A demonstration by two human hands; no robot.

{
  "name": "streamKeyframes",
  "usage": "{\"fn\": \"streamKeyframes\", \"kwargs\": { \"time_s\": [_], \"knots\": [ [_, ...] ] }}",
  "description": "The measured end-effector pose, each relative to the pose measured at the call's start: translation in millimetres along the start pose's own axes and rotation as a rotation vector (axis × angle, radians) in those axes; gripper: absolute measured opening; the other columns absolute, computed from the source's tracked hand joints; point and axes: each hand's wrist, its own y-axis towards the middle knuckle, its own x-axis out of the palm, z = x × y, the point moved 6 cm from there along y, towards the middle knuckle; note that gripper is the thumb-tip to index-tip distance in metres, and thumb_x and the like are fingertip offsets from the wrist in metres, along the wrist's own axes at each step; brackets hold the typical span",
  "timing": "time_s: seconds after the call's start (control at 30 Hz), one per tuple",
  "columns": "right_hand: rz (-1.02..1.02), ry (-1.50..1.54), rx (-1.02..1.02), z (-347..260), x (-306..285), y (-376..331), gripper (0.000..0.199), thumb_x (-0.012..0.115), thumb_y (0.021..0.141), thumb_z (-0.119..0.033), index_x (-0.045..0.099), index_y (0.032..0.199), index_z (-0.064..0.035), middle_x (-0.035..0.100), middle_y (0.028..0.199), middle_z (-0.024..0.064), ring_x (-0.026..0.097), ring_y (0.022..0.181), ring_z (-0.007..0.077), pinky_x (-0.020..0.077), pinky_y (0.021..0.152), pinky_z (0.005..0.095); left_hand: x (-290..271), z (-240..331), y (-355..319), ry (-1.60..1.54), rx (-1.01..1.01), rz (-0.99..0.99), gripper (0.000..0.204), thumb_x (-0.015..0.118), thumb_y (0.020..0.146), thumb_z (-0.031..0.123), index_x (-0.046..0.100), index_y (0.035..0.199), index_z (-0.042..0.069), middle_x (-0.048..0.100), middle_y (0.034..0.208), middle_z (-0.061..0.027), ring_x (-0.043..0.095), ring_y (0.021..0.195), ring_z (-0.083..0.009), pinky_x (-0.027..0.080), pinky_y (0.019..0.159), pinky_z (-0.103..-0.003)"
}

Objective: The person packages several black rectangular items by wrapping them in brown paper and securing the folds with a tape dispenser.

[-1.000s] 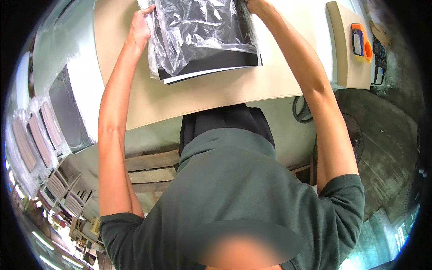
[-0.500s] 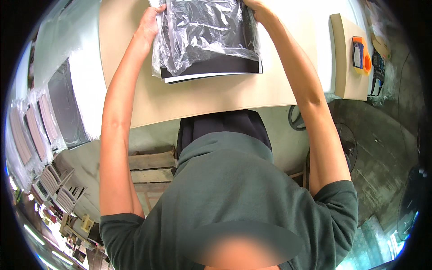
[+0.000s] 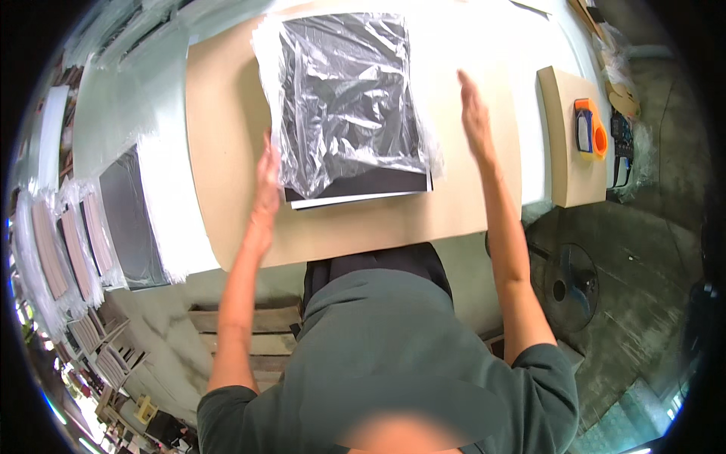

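- Upper centre: plastic-wrapped black stack (image 3: 348, 98), between both hands.
- Left of centre: left hand (image 3: 266, 185), fingers straight, beside stack's edge; contact unclear.
- Upper right: right hand (image 3: 476, 117), fingers extended, released, clear of stack.

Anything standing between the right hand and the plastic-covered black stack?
Nothing visible: only the tan board shows in the gap between the right hand and the plastic-covered black stack.
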Motion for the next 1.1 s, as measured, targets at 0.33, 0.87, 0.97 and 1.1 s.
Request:
{"fn": "streamKeyframes", "kwargs": {
  "time_s": [0.33, 0.87, 0.97, 1.1],
  "knots": [
    [-0.225, 0.132, 0.12, -3.3, 57.2, -54.1, 0.07, 0.033, 0.101, -0.051, 0.021, 0.15, -0.0023, 0.022, 0.155, 0.0195, 0.021, 0.144, 0.0324, 0.0176, 0.117, 0.0379, 40.6, 41.0, -16.1, 0.138, 0.164, 0.109, 0.07, 0.046, 0.099, 0.042, 0.025, 0.149, -0.002, 0.019, 0.157, -0.0171, 0.015, 0.146, -0.0266, 0.012, 0.117, -0.036],
    [-0.07, 1.462, 1.367, -24.7, 125.5, -200.2, 0.072, 0.046, 0.082, 0.012, 0.002, 0.138, 0.023, 0.01, 0.15, 0.0341, 0.021, 0.141, 0.0392, 0.0206, 0.119, 0.0436, 165.4, 154.7, 331.4, 1.424, 0.281, -0.39, 0.07, 0.029, 0.095, 0.06, 0.037, 0.146, 0.012, 0.033, 0.151, -0.0171, 0.029, 0.141, -0.0333, 0.025, 0.111, -0.057],
    [0.258, 1.656, 1.587, -16.6, 121.1, -180.9, 0.066, 0.04, 0.077, 0.016, 0.004, 0.13, 0.0295, -0.003, 0.149, 0.0359, 0.007, 0.142, 0.0456, 0.0112, 0.121, 0.0489, 160.0, 125.3, 337.2, 1.392, 0.166, -0.399, 0.068, 0.029, 0.094, 0.059, 0.052, 0.136, 0.011, 0.05, 0.138, -0.0206, 0.046, 0.129, -0.0398, 0.032, 0.107, -0.054],
    [0.253, 1.635, 1.583, -10.4, 114.8, -190.8, 0.052, 0.046, 0.08, 0.013, 0.022, 0.125, 0.0266, 0.011, 0.147, 0.0383, 0.016, 0.141, 0.045, 0.0177, 0.12, 0.0483, 158.1, 132.0, 327.4, 1.331, 0.289, -0.388, 0.072, 0.025, 0.097, 0.057, 0.059, 0.123, 0.0, 0.055, 0.129, -0.0253, 0.05, 0.121, -0.0421, 0.037, 0.102, -0.045]
  ]
}}
